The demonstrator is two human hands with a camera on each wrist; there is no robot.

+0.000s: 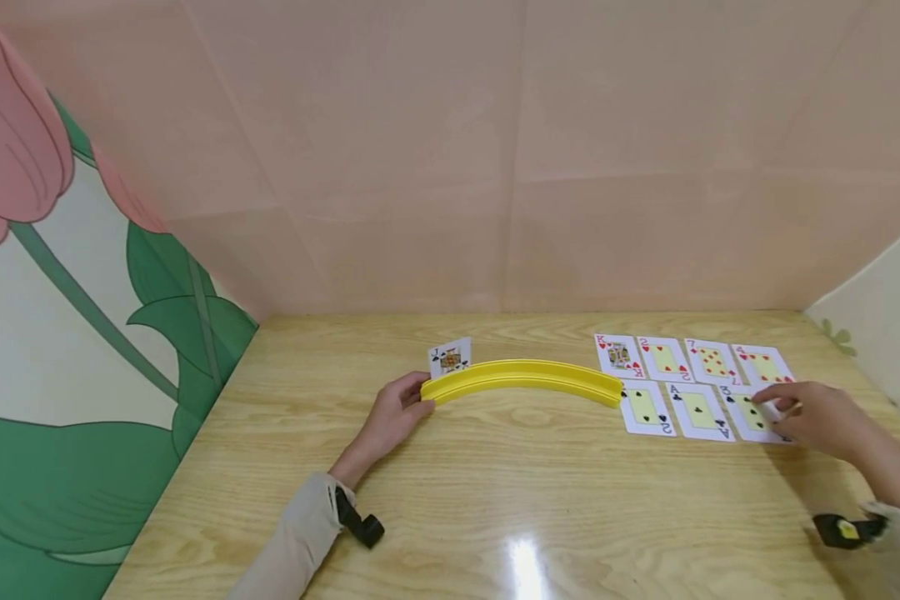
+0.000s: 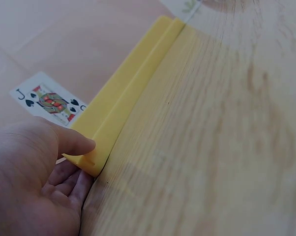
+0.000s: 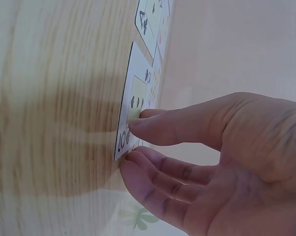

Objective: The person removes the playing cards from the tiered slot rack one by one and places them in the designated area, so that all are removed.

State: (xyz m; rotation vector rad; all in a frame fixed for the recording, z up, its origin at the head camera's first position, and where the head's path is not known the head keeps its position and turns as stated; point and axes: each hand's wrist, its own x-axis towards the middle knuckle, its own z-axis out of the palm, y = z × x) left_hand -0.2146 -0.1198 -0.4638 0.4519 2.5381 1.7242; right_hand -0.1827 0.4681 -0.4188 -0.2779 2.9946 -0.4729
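Note:
A curved yellow card holder lies on the table. My left hand grips its left end, thumb on the front face. A jack of spades stands in the holder's left part, leaning back. Off to the right, my right hand pinches the right edge of a three of clubs, thumb on its face and other fingers at its edge. This card is the rightmost of the front row and overlaps the table closely; part of it is hidden by the hand.
Beside the three lie an ace of clubs and another black card touching the holder's right end in view. Behind them is a row of red cards, including a king and a four. A pinkish wall covering rises behind the table.

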